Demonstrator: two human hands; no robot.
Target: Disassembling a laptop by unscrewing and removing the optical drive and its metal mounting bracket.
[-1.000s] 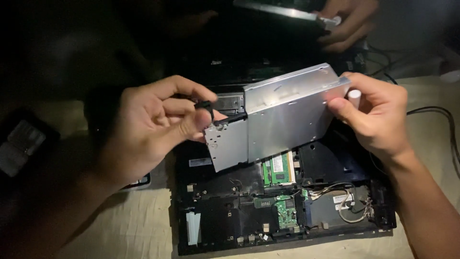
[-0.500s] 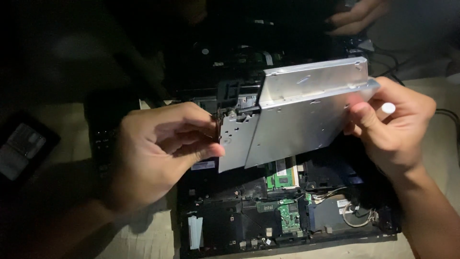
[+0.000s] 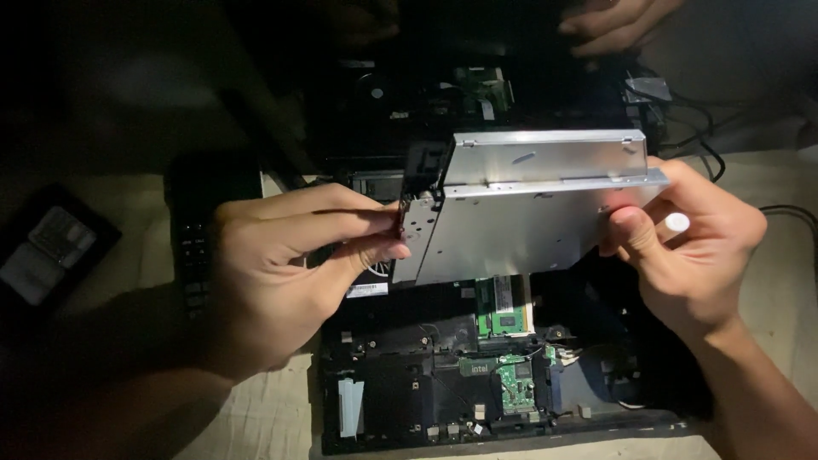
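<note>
- Head view: we hold a flat, silver-grey metal optical drive (image 3: 528,213) in both hands, lifted above the opened laptop base (image 3: 409,400) and tilted, its broad sheet-metal face toward the camera.
- Drive casing: plain brushed metal with a folded upper edge and small punched holes; a black plastic end piece sits at its left end.
- Left hand (image 3: 290,273): fingers closed on the drive's left end, thumb and fingertips pinching near the black piece.
- Right hand (image 3: 690,247): clamped on the drive's right corner, thumb on the front face; a small white object (image 3: 676,222) is tucked between the fingers.
- Below the drive: green memory module (image 3: 504,308) and small circuit board (image 3: 515,385) exposed in the base, which rests on the table (image 3: 256,417).
- Top edge: another person's hand (image 3: 613,25), well apart from ours.
</note>
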